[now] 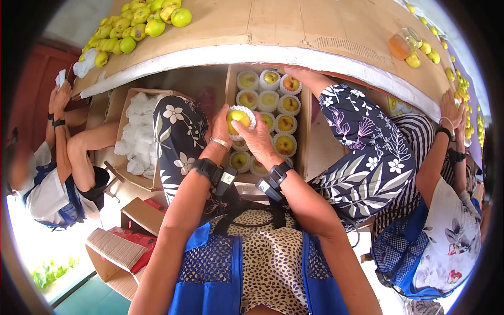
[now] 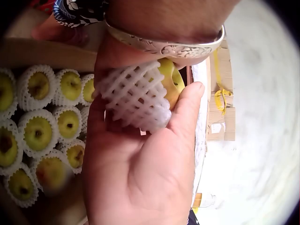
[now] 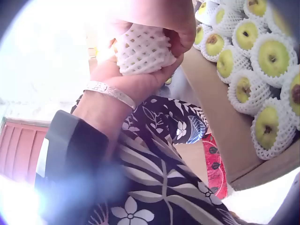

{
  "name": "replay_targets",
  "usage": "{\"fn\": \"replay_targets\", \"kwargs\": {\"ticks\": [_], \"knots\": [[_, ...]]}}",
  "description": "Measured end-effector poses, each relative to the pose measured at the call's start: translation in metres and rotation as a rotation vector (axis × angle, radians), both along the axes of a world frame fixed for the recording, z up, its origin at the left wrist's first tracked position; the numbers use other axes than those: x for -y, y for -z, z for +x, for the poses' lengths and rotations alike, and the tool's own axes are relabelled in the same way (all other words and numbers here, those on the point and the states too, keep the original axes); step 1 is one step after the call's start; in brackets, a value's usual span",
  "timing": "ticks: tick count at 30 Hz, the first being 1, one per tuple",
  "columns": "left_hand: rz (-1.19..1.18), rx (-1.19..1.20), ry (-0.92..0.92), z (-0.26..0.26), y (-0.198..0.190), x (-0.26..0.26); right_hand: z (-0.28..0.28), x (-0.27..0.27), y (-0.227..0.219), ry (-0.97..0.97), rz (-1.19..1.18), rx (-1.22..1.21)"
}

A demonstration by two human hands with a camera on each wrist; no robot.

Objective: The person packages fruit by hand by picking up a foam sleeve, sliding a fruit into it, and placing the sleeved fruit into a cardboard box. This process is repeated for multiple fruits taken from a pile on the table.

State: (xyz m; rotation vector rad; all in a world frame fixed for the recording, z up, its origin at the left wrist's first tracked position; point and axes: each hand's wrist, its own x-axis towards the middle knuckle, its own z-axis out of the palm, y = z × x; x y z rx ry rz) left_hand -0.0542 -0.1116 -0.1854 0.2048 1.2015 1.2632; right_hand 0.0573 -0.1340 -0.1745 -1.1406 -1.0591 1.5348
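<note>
Both hands hold one yellow-green apple (image 1: pixel 239 122) in a white foam net (image 2: pixel 136 96) above the box. Its net is around the lower part, and some bare skin shows at the open end. My left hand (image 1: pixel 219 127) cups it from the left, a silver bracelet at the wrist. From the right, my right hand (image 1: pixel 254 137) lies against the fruit with its thumb on the front. In the right wrist view the net (image 3: pixel 144 49) sits between the left hand (image 3: pixel 124 77) and the right hand (image 3: pixel 161 16). Below, netted apples (image 1: pixel 285 145) stand in rows in a cardboard box (image 1: pixel 304 121).
A box of white foam nets (image 1: pixel 139 136) stands on the left. Loose apples (image 1: pixel 139 31) lie on the cardboard-covered table (image 1: pixel 262 31), with a jar (image 1: pixel 401 44) at its right. Opened cartons (image 1: pixel 118 252) are lower left. People sit on both sides.
</note>
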Motion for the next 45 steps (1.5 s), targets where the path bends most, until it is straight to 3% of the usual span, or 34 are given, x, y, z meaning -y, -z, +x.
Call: {"fn": "replay_targets", "kwargs": {"ticks": [8,15,26,30,35,45], "knots": [[-0.001,0.137,0.05,-0.006,0.014,0.0,0.009,-0.002,-0.013,-0.022,0.143,0.302],[-0.038,0.081,0.029,-0.004,0.014,0.0,0.01,-0.003,-0.02,-0.037,0.213,0.461],[-0.132,-0.224,-0.044,-0.002,-0.001,0.002,0.007,0.002,-0.032,-0.059,0.127,0.418],[-0.08,-0.134,-0.02,-0.001,0.003,0.002,0.003,0.004,-0.024,0.037,0.164,0.442],[-0.059,0.033,0.07,0.001,-0.001,0.001,0.008,0.0,-0.02,-0.045,0.114,0.421],[-0.006,0.027,0.156,0.0,-0.002,0.002,0.009,-0.001,-0.017,-0.09,0.09,0.521]]}}
